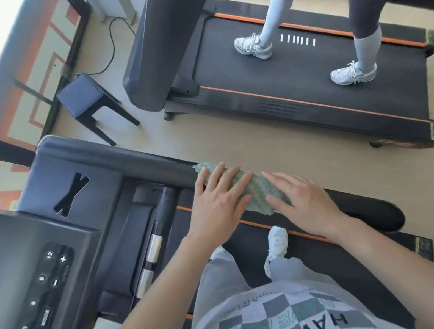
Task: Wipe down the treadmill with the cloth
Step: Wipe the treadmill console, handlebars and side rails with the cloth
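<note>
Nearest, 2 hands lay flat on the right handrail [137, 161] of the treadmill [104, 190]: left hand [218, 201] and right hand [304, 207], fingers straight, both pressing the green cloth [254, 188] draped over the handrail's middle. Left of the handrail sat the console [42, 282]. Beyond the handrail stood a dark stool [85, 100] and a 2nd treadmill [283, 88], another person's legs [364, 51] on its belt.

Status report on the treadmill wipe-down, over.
Left hand and right hand flat, pressing cloth. Cloth lies on handrail. Nothing seen blocking the rail.
</note>
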### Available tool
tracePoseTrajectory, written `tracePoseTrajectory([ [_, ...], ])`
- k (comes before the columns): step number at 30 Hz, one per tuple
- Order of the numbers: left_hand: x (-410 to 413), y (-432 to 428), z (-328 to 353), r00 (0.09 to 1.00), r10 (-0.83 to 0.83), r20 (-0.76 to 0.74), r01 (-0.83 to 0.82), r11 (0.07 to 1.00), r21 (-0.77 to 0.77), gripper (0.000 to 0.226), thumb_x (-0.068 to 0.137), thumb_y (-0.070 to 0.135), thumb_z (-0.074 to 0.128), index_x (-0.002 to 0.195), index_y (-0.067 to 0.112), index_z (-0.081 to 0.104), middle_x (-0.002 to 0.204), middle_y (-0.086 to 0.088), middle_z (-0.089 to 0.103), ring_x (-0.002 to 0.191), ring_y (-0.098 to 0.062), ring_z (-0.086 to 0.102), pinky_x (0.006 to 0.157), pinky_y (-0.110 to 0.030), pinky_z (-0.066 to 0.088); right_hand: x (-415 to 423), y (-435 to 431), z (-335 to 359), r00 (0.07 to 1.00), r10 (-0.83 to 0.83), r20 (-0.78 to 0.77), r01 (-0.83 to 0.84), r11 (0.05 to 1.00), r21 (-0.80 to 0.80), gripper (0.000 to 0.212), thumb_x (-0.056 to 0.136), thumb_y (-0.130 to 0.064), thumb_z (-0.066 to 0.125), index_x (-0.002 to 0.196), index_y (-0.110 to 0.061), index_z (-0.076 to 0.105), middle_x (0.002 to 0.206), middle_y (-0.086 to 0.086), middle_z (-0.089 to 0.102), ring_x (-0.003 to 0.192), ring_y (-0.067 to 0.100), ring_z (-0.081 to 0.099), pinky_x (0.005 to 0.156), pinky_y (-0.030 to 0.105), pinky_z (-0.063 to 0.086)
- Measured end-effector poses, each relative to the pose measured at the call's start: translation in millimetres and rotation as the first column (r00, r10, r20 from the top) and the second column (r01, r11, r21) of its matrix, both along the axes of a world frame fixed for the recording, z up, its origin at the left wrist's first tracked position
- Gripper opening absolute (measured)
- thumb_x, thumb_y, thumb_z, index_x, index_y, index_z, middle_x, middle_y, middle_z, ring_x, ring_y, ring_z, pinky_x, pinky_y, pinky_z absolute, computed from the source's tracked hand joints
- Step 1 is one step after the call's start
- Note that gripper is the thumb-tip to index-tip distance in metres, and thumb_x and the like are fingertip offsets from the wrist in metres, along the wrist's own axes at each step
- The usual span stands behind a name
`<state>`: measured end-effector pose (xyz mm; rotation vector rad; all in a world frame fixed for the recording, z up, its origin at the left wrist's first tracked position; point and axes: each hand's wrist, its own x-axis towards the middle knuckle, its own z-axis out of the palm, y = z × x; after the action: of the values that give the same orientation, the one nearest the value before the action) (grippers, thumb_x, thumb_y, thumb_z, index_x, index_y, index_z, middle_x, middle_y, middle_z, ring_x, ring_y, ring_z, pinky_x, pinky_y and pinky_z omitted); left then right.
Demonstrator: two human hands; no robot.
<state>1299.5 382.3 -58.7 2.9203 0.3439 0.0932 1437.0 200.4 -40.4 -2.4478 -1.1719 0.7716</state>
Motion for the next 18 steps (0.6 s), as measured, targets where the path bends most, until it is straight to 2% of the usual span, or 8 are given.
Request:
tracePoseTrajectory([
  [4, -1.9, 5.3, 0.0, 1.000, 0.012, 0.016, -0.013, 0.999, 0.030, 0.043, 0.107, 0.048, 0.041, 0.145, 0.032, 0.055, 0.145, 0.003, 0.058, 0.144, -0.025, 0.045, 0.122, -0.046, 0.027, -1.0, 7.0, 3.0, 1.000, -0.006, -0.008, 0.006, 1.000, -0.025, 0.054, 0.105, -0.043, 0.044, 0.157, -0.032, 0.034, 0.157, -0.011, 0.043, 0.140, 0.019, 0.043, 0.109, 0.039, 0.035],
  [10, -18.0, 54.1, -0.4, 0.989, 0.147, 0.028, -0.148, 0.988, 0.041, 0.045, 0.105, 0.051, 0.040, 0.141, 0.032, 0.058, 0.144, 0.004, 0.059, 0.144, -0.024, 0.044, 0.122, -0.044, 0.027, -23.0, 65.7, -3.2, 0.998, 0.029, 0.051, -0.031, 0.999, 0.024, 0.054, 0.104, -0.044, 0.045, 0.156, -0.032, 0.035, 0.153, -0.008, 0.047, 0.133, 0.023, 0.049, 0.101, 0.042, 0.041],
  [15, -12.0, 47.7, -3.1, 0.970, 0.220, 0.099, -0.216, 0.975, -0.050, 0.039, 0.103, 0.044, 0.048, 0.134, 0.028, 0.066, 0.139, 0.001, 0.064, 0.140, -0.029, 0.048, 0.118, -0.047, 0.028, -29.7, 71.0, -6.2, 0.997, -0.002, 0.073, -0.004, 0.997, 0.076, 0.052, 0.104, -0.041, 0.049, 0.154, -0.031, 0.040, 0.152, -0.006, 0.050, 0.132, 0.023, 0.051, 0.100, 0.041, 0.039],
  [18, -5.4, 24.6, -3.4, 0.971, 0.180, 0.158, -0.165, 0.981, -0.101, 0.031, 0.101, 0.038, 0.057, 0.127, 0.029, 0.072, 0.132, 0.005, 0.068, 0.130, -0.026, 0.055, 0.108, -0.044, 0.035, -21.9, 42.9, -6.7, 0.998, -0.053, 0.039, 0.047, 0.990, 0.136, 0.045, 0.101, -0.031, 0.058, 0.146, -0.027, 0.054, 0.146, -0.003, 0.058, 0.128, 0.025, 0.057, 0.099, 0.040, 0.044],
])
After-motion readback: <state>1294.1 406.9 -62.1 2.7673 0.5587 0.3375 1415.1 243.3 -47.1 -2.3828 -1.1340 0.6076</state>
